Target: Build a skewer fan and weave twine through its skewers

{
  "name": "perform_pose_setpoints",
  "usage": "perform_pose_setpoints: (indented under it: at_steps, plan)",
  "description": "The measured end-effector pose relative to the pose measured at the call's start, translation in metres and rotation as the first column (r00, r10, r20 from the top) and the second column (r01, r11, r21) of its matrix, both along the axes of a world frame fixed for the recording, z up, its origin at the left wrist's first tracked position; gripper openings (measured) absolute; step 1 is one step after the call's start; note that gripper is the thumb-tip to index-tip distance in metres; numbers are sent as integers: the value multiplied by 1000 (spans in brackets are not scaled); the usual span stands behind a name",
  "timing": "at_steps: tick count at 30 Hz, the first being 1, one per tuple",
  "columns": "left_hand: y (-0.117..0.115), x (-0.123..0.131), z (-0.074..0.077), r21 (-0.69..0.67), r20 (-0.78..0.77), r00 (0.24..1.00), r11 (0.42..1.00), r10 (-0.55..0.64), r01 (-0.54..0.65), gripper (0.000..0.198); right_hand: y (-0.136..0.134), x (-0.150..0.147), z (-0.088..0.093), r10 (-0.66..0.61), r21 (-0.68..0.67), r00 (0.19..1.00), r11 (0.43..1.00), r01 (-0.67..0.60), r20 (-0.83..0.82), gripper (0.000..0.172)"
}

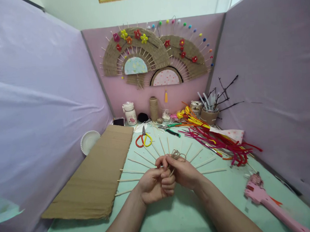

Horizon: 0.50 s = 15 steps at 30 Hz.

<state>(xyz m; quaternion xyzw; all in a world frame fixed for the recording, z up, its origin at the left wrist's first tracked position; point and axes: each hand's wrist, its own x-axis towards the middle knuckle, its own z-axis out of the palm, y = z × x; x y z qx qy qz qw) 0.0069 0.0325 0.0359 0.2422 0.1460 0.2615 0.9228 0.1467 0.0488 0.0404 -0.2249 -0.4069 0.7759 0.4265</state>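
Note:
Thin wooden sticks (138, 164) fan out around my two hands on the pale green table. My left hand (157, 187) is closed, its fingers curled in front of the fan's middle; what lies inside them is hidden. Pressed close beside it, my right hand (185, 169) pinches a small looped bundle of brown twine (176, 154). A strand of the twine shows between the two hands. The inner ends of the sticks are covered by my hands.
Cardboard (91, 181) lies left, near a white paper plate (90, 142). Scissors (144, 139) and pliers (171, 130) lie beyond the sticks. A twine spool (154, 109) stands behind. Pipe cleaners (218, 140) and a pink glue gun (263, 195) are right. Decorated fans (136, 49) hang behind.

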Motion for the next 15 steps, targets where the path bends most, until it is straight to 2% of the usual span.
perform_pose_setpoints:
  at_steps: [5,11,15]
  plan:
    - [0,0,0,-33,-50,999,999,-4,2,37,2,-2,2,-67,-71,997,995,64,-35,53]
    - [0,4,-1,0,-119,993,1000,-13,13,36,5,1,4,-158,42,980,987,154,118,62]
    - [0,7,-4,5,-156,986,998,59,-59,30,6,4,6,-225,109,961,972,210,157,62]
